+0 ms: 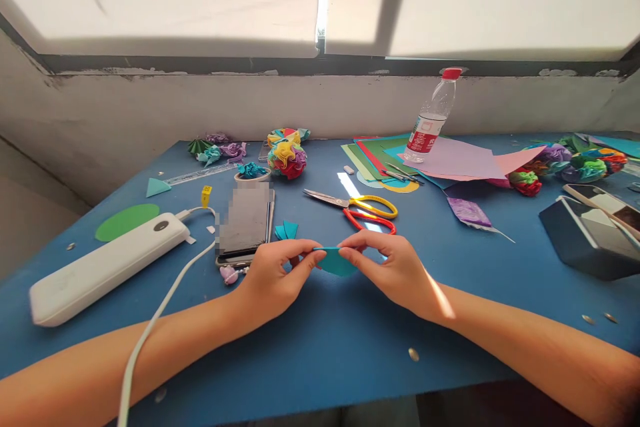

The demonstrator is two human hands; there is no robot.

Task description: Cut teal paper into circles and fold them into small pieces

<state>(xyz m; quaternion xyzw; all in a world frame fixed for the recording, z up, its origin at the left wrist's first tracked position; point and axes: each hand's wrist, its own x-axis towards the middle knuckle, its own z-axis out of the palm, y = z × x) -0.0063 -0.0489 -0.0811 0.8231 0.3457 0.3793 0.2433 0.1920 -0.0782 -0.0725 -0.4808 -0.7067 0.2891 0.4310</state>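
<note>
A teal piece of paper (337, 263) with a straight top edge and a curved lower edge is held up over the blue table. My left hand (280, 275) pinches its left corner between thumb and fingers. At the opposite corner my right hand (389, 265) pinches it the same way. Just behind my left hand lie several folded teal paper pieces (287, 231). Scissors (350, 205) with one yellow and one red handle rest beyond my hands, blades pointing left. A phone (245, 220) lies behind my left wrist, its screen partly blurred out.
A white power bank (110, 267) lies at left, its cable (165, 300) crossing my left forearm. Crumpled paper flowers (287, 159) and colored sheets (450, 161) are at the back. A plastic bottle (431, 123) stands on the sheets. A dark box (590, 237) is at right.
</note>
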